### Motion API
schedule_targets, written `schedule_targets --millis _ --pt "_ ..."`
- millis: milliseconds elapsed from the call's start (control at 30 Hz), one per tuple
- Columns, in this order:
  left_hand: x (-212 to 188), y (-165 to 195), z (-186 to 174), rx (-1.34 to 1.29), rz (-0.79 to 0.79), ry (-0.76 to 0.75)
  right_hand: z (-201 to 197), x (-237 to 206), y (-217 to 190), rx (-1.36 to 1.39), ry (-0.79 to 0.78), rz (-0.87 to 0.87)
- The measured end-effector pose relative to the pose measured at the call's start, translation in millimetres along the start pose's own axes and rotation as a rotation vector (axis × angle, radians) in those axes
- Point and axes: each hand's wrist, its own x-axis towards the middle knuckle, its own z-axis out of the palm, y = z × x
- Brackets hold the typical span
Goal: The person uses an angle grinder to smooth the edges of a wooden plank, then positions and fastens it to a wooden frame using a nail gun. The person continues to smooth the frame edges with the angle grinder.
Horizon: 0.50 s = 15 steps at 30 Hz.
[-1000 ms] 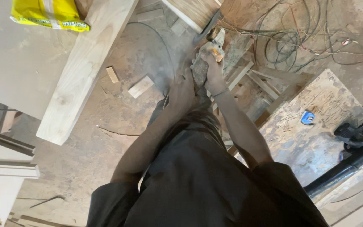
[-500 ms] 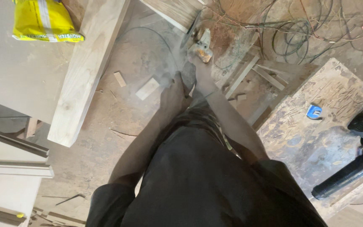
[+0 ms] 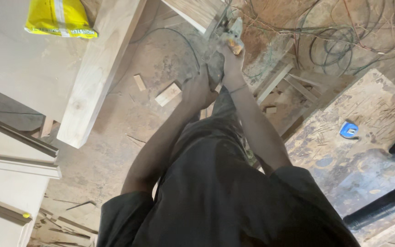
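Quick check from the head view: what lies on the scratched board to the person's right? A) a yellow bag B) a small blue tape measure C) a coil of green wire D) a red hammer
B: a small blue tape measure lies on the scratched board, while the yellow bag sits far over on the left.

Small grey-and-orange power tool [image 3: 232,34] held low against plank end [image 3: 197,11]

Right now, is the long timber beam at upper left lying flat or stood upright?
Lying flat. The timber beam rests lengthwise on the dusty floor, broad face up, beside the yellow bag.
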Motion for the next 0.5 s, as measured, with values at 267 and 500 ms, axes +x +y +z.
schedule_targets --millis 267,500 --pt "-50.1 -26.3 -8.9 -0.116 -0.052 0.003 0.3 -37.3 46.9 0.074 -0.111 -0.136" --pt "-30.5 -22.0 -14.7 -0.120 -0.028 -0.036 2.0 -22.8 37.3 -0.075 -0.034 -0.113"
